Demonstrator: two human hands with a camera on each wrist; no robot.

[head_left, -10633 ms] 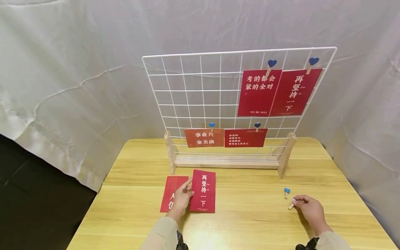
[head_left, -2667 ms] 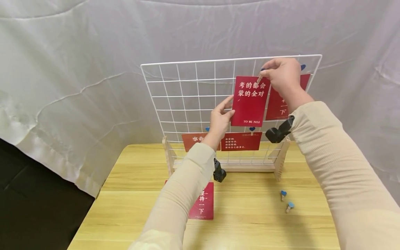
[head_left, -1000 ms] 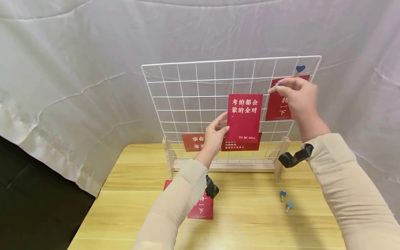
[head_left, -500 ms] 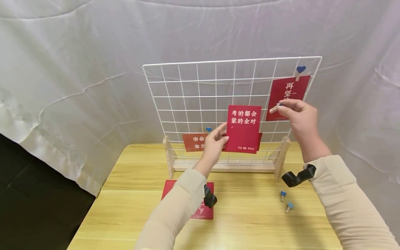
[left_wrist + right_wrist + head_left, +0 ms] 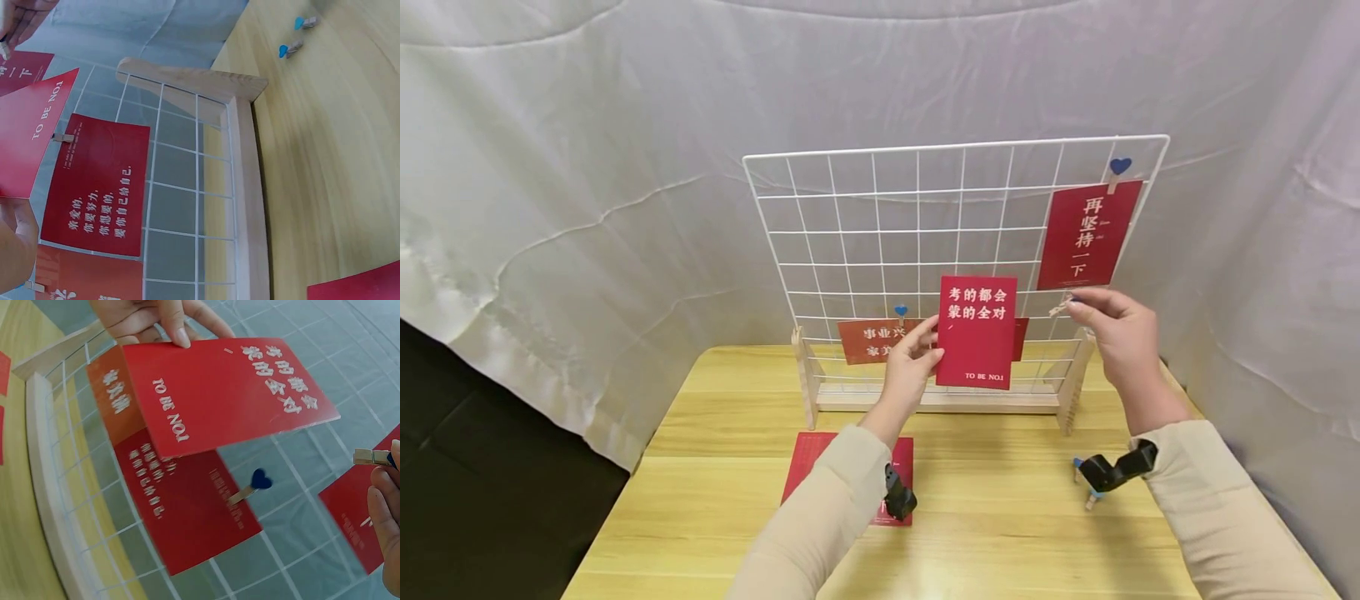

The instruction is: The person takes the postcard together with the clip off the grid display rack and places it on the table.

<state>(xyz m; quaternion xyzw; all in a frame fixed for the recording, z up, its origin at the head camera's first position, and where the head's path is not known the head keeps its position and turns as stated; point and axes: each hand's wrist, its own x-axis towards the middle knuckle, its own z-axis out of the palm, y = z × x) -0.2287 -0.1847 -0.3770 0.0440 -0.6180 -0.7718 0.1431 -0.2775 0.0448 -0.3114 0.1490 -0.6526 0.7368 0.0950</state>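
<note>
My left hand pinches the left edge of a red card with white lettering and "TO BE NO.1". The card is held in front of the white wire grid rack, overlapping a lower red card that hangs from a dark blue heart clip. Right of it, my right hand pinches a small wooden clothespin with a dark blue end, apart from the card. Another red card hangs at the rack's upper right from a blue heart clothespin.
An orange-red card hangs low on the rack under a light blue heart clip. Red cards lie on the wooden table, partly behind my left sleeve. Two blue heart clothespins rest on the table at right, beneath my right wrist.
The "TO BE NO.1" card hung at the rack's top; my right hand took its clothespin off and my left hand drew the card away. Both hands have since come down.
</note>
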